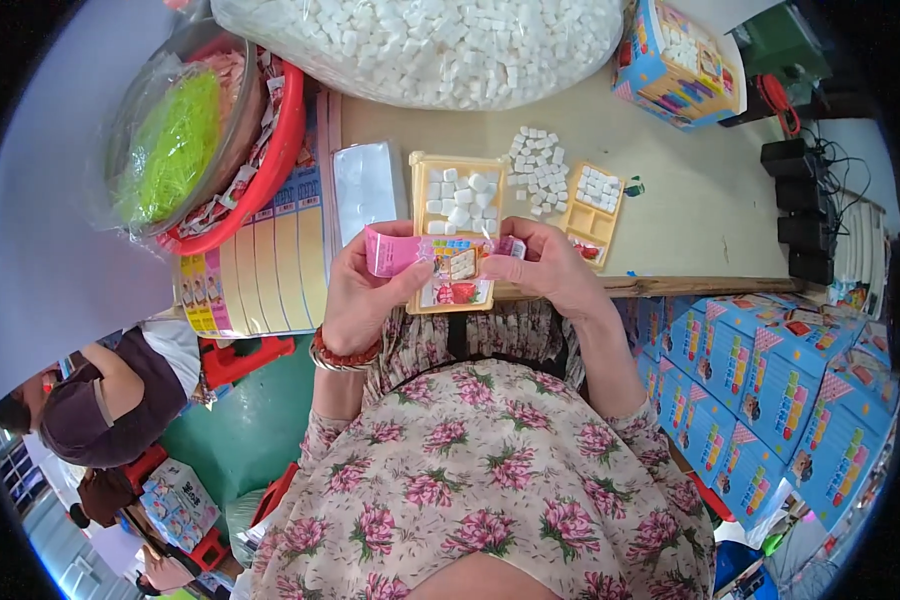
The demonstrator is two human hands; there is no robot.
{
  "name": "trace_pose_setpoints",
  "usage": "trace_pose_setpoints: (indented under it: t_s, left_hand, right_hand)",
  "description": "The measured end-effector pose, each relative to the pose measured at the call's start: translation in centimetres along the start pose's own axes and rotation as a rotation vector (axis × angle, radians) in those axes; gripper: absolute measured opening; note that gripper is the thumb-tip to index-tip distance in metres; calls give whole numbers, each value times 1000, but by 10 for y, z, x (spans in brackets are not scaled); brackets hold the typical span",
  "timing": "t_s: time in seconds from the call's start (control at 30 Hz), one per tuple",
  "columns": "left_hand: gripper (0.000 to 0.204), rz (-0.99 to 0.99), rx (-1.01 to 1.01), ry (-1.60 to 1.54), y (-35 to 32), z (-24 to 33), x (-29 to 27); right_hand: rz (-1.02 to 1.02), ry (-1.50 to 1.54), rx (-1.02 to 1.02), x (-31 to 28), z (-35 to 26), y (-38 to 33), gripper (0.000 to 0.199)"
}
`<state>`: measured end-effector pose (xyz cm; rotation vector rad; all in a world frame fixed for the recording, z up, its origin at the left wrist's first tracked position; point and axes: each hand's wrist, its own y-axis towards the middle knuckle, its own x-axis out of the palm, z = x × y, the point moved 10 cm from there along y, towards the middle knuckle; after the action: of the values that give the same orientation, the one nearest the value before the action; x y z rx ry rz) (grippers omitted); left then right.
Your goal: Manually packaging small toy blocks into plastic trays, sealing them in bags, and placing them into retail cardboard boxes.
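Note:
A pale yellow plastic tray (417,195) of white cube-shaped sweets (460,195) stands upright at the table's front edge. A pink printed paper band (394,254) lies across the tray's front, below the cubes. My left hand (375,290) pinches the band near its left part, thumb on the front. My right hand (548,262) grips its right part, thumb pressed on the print. A red strawberry-pictured packet (457,293) shows in the tray under the band. Whether the band wraps behind the tray is hidden.
Loose white cubes (538,165) and a smaller filled tray (610,218) lie to the right. A big clear bag of cubes (440,50) fills the back. Left are a red basin (288,150) and a white box (365,185). Blue cartons (760,370) are stacked at right.

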<state>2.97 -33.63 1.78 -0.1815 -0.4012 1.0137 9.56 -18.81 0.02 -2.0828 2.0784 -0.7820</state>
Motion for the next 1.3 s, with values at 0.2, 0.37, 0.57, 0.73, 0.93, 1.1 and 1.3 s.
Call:
trace_pose_setpoints:
  t_s: [0.2,0.37,0.57,0.73,0.93,1.1,1.3]
  left_hand:
    - [42,89,-40,2,3,-8,-15]
    - [43,61,-73,36,4,-12,-8]
    - [52,80,13,52,8,-12,1]
    - [65,572,768,783,-30,52,6]
    - [32,193,371,753,-8,1,37]
    - [24,81,-52,76,13,-49,29]
    - [18,138,-2,102,24,-47,12]
  right_hand:
    - [230,-470,-14,-25,6,-3,51]
    - [302,-647,-343,-24,-30,-13,53]
    - [202,120,-40,-13,5,-4,26]
    - [378,-38,-131,-39,4,-8,23]
    - [308,-255,-226,-20,-11,-7,22]
    - [232,-236,-54,-31,7,3,26]
    - [896,-1117,-562,-26,-79,-40,41]
